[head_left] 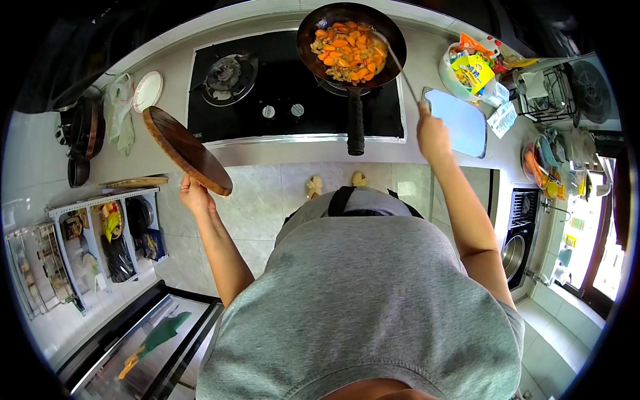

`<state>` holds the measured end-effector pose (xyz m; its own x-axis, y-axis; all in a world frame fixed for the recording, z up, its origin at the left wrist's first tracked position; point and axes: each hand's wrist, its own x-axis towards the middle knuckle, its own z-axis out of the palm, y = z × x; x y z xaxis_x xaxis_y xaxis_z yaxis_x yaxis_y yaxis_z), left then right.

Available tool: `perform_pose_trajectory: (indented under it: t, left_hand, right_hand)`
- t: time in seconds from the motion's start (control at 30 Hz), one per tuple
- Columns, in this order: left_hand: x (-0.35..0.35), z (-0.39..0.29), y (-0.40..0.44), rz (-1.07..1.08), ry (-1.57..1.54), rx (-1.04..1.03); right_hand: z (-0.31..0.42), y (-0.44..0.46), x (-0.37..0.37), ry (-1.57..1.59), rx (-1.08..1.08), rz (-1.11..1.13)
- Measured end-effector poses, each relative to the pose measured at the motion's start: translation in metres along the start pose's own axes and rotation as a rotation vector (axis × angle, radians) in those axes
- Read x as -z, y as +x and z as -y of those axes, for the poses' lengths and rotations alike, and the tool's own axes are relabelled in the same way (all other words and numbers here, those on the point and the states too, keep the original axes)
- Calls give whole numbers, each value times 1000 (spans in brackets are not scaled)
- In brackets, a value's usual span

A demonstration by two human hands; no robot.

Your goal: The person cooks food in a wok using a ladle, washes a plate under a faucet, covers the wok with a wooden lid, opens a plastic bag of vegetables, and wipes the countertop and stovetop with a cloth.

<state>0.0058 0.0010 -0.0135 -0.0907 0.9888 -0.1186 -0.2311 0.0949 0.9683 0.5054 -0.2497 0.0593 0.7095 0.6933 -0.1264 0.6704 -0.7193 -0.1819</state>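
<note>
My left hand (195,195) grips a round brown wooden lid (190,152) by its lower edge. The lid is held tilted, left of my body and near the counter's front edge. In my right hand (433,133) is the long thin handle of a metal spatula (403,65), my fingers closed around it. Its far end reaches into the wok (308,41), where food hides most of the head. Sliced orange carrots (350,52) with paler brown pieces lie in the wok. The wok sits on the right burner, its black handle (355,127) pointing toward me.
The left burner (228,77) holds no pan. A white plate (148,91) and a plastic bag (121,110) lie to the left. On the right are a pale blue cutting board (459,125), a tub of packets (453,67) and a dish rack (548,97).
</note>
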Motion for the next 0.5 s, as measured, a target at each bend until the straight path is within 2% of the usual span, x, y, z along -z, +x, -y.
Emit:
perform_pose_trajectory:
  t: [0.07,0.13,0.17,0.2,0.27,0.33,0.4,0.43,0.5]
  left_hand:
    - [-5,-3,-5,-38,-8,-4]
    - [-5,-3,-6,-32,-7,-5]
    - [-3,-3,-6,-25,-5,-9]
    - [-2,-2,-6,-29,-4,-10]
    - [2,-1,-5,-26,-10,3]
    - [-1,-2,-7,-26,-10,0]
    - [-1,-3,-7,-30,-13,-8]
    - [2,0,-6,-33,-12,-3]
    - [8,2,-6,-37,-7,4]
  right_hand:
    - [1,-15,-6,33,1,58]
    - [7,-31,3,312,233,-63]
    - [12,-30,24,351,67,116]
    - [5,-22,18,350,70,118]
    - [-13,6,1,280,134,-82]
    - [-13,37,-5,235,82,-88]
    - [-35,73,-41,264,318,-353]
    - [-22,72,-27,267,320,-353]
    - [0,72,7,827,-115,375]
